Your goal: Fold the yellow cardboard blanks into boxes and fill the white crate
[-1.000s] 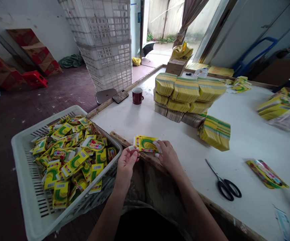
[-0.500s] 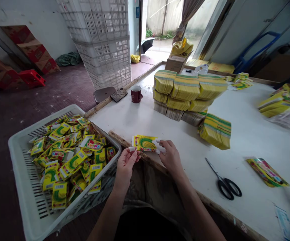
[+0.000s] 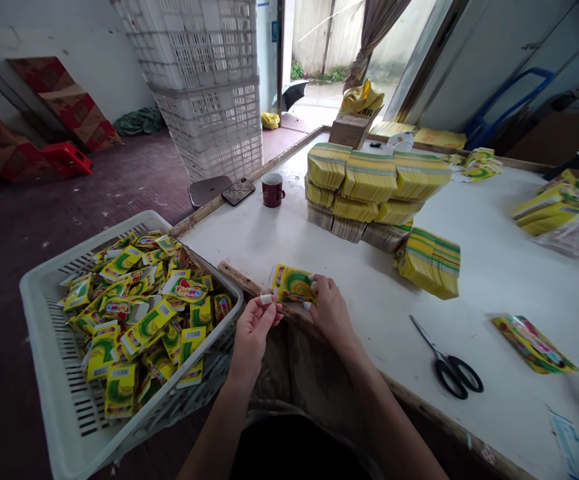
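Observation:
A small printed yellow carton (image 3: 293,283) lies at the table's front edge between my hands. My right hand (image 3: 330,308) grips its right end, thumb below and fingers above. White wraps cover some of those fingertips. At the carton's lower left corner is my left hand (image 3: 253,328), its thumb pressed to the curled fingers and a white wrap on the index finger. Whatever that pinch holds, if anything, is hidden. To the left, a white plastic basket (image 3: 44,333) is heaped with similar yellow cartons (image 3: 147,325).
Bundled stacks of flat yellow cartons (image 3: 369,180) stand mid-table, with another bundle (image 3: 429,263) nearer. Black-handled scissors (image 3: 447,367) and a yellow packet (image 3: 532,343) lie on the right. A maroon mug (image 3: 272,191) and a phone (image 3: 238,191) sit at the back left. A wooden strip (image 3: 242,277) edges the table.
The carton has turned slightly, and its right end is now more covered by my right hand. That hand has shifted a little left and toward me. The left hand has barely moved.

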Demonstrator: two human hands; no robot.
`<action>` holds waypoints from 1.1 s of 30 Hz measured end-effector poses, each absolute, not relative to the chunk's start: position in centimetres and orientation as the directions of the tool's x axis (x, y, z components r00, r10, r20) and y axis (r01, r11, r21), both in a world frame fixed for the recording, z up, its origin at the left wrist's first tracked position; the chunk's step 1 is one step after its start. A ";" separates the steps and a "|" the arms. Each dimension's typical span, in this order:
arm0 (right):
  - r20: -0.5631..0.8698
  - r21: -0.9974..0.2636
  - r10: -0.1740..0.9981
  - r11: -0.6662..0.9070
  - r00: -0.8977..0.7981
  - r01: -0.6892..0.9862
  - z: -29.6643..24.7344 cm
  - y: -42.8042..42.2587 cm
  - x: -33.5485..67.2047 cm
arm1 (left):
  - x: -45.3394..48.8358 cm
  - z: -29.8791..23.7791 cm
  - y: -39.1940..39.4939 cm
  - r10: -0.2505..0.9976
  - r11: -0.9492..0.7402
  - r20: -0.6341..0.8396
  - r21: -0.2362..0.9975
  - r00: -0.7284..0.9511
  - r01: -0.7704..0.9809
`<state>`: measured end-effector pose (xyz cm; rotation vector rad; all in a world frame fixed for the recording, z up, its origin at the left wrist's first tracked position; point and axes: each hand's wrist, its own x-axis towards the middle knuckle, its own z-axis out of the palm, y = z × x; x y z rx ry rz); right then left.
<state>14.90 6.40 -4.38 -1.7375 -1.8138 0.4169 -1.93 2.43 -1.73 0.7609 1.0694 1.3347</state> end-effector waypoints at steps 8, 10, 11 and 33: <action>0.246 -0.776 0.957 0.097 0.157 0.623 -3.9 5.9 15.6 | -1.6 -1.7 2.3 0.981 0.157 -0.186 0.915 -0.044 -0.371; 0.248 -0.820 0.956 0.121 0.157 0.559 -3.1 5.5 15.6 | -1.6 -1.7 2.3 0.984 0.146 -0.172 0.918 -0.038 -0.368; 0.243 -0.843 0.959 0.136 0.142 0.520 -2.7 5.2 15.4 | -1.6 -1.7 2.3 0.986 0.138 -0.162 0.917 -0.032 -0.374; -0.059 -0.989 0.988 -0.078 -0.145 -0.127 -1.4 1.1 11.4 | 0.0 -1.9 1.5 0.971 -0.102 0.028 0.948 -0.238 -0.303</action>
